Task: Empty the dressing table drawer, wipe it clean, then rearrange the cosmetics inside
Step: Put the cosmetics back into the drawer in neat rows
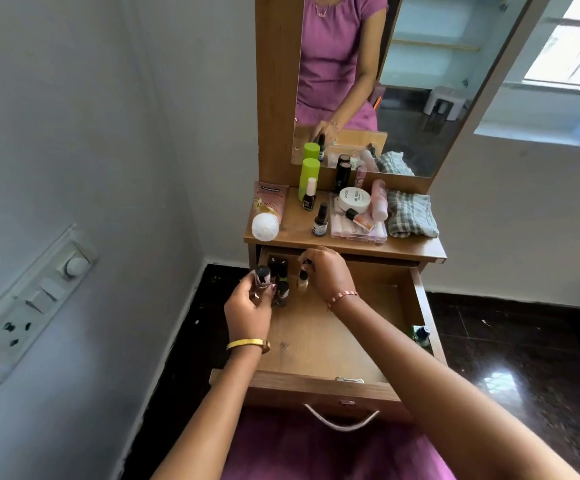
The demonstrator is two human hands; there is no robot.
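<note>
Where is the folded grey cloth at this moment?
In the head view, the cloth lies on the right end of the tabletop, beside the clear box, below the mirror.

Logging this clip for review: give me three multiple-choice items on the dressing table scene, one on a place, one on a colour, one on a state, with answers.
1. Where does the folded grey checked cloth lie?
A. at the right end of the wooden tabletop
B. inside the drawer
C. on the floor

2. What colour is the tall cylindrical bottle by the mirror?
A. red
B. lime green
C. black

3. What is the state of the wooden drawer?
A. shut
B. taken out and set on the floor
C. pulled open

Answers:
1 A, the cloth sits on the tabletop beside the clear plastic case.
2 B, the bottle is bright lime green.
3 C, the drawer floor shows, and the left hand grips a dark-capped small bottle over it.
</note>
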